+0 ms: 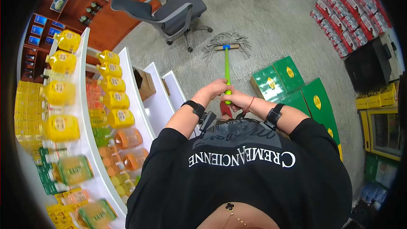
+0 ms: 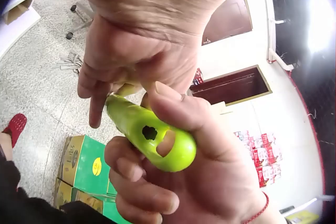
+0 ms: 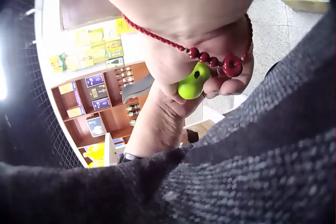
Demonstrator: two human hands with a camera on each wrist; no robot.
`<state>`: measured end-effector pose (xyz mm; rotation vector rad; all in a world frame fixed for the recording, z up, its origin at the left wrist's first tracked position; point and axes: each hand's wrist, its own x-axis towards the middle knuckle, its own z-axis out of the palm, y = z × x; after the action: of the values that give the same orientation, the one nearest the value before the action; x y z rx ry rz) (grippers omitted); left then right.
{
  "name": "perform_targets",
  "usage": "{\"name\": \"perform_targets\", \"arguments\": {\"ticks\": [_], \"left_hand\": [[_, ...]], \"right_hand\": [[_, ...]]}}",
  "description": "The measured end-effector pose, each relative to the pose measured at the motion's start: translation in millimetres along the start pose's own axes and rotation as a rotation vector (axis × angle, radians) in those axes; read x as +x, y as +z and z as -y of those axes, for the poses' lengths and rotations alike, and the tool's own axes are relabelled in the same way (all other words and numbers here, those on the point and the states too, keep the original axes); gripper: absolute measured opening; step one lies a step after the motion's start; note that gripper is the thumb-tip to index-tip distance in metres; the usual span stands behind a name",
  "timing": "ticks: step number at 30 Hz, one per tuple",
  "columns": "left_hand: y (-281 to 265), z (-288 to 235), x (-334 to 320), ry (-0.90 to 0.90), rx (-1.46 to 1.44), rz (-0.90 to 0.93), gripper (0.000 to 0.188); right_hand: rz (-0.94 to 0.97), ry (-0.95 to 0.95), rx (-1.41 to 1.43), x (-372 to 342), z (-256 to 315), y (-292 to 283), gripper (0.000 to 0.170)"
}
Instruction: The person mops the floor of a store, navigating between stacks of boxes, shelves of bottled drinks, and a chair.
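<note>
Mopping looks under way, though I can't tell which floor (image 1: pixel 258 21) is finished and which remains. The string mop (image 1: pixel 227 63) rests ahead, strands splayed near the office chair (image 1: pixel 178 10). Left hand (image 1: pixel 216 87) and right hand (image 1: pixel 238 100) both wrap its green handle (image 2: pixel 181 154). White shelf edges (image 1: pixel 161 110) hem the left, green cartons (image 1: pixel 294 104) the right; past the mop, floor lies open.

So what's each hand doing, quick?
Left hand: holding the green mop handle.
Right hand: holding the same handle, nearer its end.
</note>
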<state>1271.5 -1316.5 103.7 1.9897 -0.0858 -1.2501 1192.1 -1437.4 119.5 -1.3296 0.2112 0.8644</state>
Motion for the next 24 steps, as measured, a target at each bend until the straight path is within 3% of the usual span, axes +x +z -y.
{"name": "perform_targets", "arguments": {"ticks": [2, 6, 8, 13, 15, 16, 18, 22, 24], "left_hand": [[-29.7, -3.7, 25.2, 0.132, -0.009, -0.113, 0.041], [-85.1, -52.5, 52.5, 0.169, 0.044, -0.069, 0.04], [-105.8, -72.0, 87.4, 0.117, 0.165, 0.088, 0.066], [-130.0, -116.6, 147.9, 0.181, 0.207, 0.183, 0.05], [-142.6, -126.9, 182.7, 0.244, 0.2, 0.214, 0.05], [-150.4, -138.4, 195.5, 0.247, 0.197, 0.218, 0.05], [-172.8, -167.7, 218.1, 0.196, 0.205, 0.206, 0.049], [-226.4, -234.8, 270.2, 0.129, 0.326, 0.247, 0.054], [-248.3, -258.0, 298.9, 0.096, 0.249, 0.202, 0.062]], "right_hand": [[-0.033, 0.043, -0.048, 37.1, 21.2, -14.8, 0.023], [-0.104, 0.032, 0.031, 64.4, 74.7, -37.4, 0.027], [-0.241, 0.063, 0.126, 80.0, 86.5, -58.6, 0.02], [-0.344, 0.058, 0.143, 99.3, 118.9, -109.4, 0.014], [-0.334, 0.08, 0.193, 114.3, 135.0, -132.2, 0.029], [-0.315, 0.068, 0.225, 119.7, 146.6, -144.3, 0.017], [-0.321, 0.049, 0.176, 144.0, 166.7, -176.5, 0.018], [-0.306, 0.015, 0.151, 192.5, 219.3, -241.5, 0.021], [-0.288, 0.01, 0.212, 210.5, 251.4, -266.8, 0.025]]}}
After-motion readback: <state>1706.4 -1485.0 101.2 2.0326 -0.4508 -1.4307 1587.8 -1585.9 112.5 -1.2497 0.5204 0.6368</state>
